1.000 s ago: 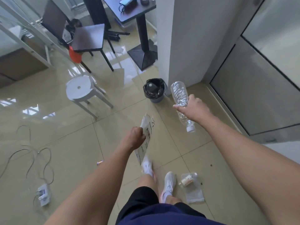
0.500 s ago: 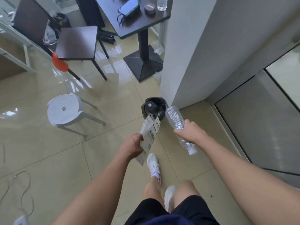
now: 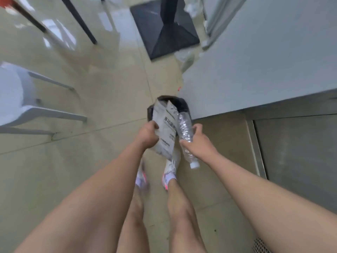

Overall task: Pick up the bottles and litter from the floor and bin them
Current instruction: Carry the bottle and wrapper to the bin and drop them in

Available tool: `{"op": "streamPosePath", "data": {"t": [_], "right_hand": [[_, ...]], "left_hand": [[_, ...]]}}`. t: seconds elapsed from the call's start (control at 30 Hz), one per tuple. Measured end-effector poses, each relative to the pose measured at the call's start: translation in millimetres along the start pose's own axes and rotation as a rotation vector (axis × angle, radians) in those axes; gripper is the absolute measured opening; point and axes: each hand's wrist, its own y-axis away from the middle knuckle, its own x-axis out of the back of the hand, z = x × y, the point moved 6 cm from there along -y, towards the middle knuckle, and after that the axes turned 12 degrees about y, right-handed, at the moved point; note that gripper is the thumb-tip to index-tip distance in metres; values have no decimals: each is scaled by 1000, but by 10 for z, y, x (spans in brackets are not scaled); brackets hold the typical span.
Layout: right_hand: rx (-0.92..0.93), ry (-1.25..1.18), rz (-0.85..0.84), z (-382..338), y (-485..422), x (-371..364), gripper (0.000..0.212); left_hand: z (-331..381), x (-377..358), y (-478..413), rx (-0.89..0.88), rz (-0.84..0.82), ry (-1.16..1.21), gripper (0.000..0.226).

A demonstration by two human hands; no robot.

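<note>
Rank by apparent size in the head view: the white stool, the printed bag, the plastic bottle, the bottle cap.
1. white stool, partly cut off
2. printed bag
3. plastic bottle, narrower than the bag
4. bottle cap

The stool's nearness makes real size unsure.

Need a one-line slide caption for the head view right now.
Left hand holding a printed grey bag and right hand a clear plastic bottle over the black bin beside the wall.

Tiled office or canteen corner (pedestal table base [image 3: 165, 26], plastic stool [image 3: 16, 99]).
</note>
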Motion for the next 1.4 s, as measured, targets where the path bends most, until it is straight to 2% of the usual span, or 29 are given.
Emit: {"op": "streamPosePath", "data": {"t": [0.17, 0.3, 0.47, 0.6, 0.73, 0.9, 1.1, 1.23, 1.4], "right_hand": [[-23, -34, 44, 112, -1529, -680, 45], [7, 23, 140, 23, -2562, -960, 44], [-11, 325, 141, -36, -3372, -1365, 49], [-22, 361, 120, -65, -3337, -1342, 50], [48, 450, 141, -226, -2621, -789, 54], [78, 476, 187, -727, -1215, 259, 60], [40, 308, 448, -1189, 762, 1520, 63], [-51, 170, 597, -917, 2015, 1858, 71], [-297, 2, 723, -8, 3422, 1525, 73]], "left_hand": [[-650, -599, -1408, 77, -44, 89, 47], [-902, -842, -2094, 42, -62, 131, 50], [-1081, -932, -2398, -55, -50, 120, 45], [-1099, -619, -2275, -125, 62, 144, 36], [-908, -76, -1709, -152, 107, -51, 48], [-34, 807, -588, -278, 86, -279, 63], [1287, 1651, 1026, -525, 106, -519, 73], [1792, 1787, 1977, -737, 74, -723, 75], [2067, 1316, 2753, -896, 10, -907, 85]]}}
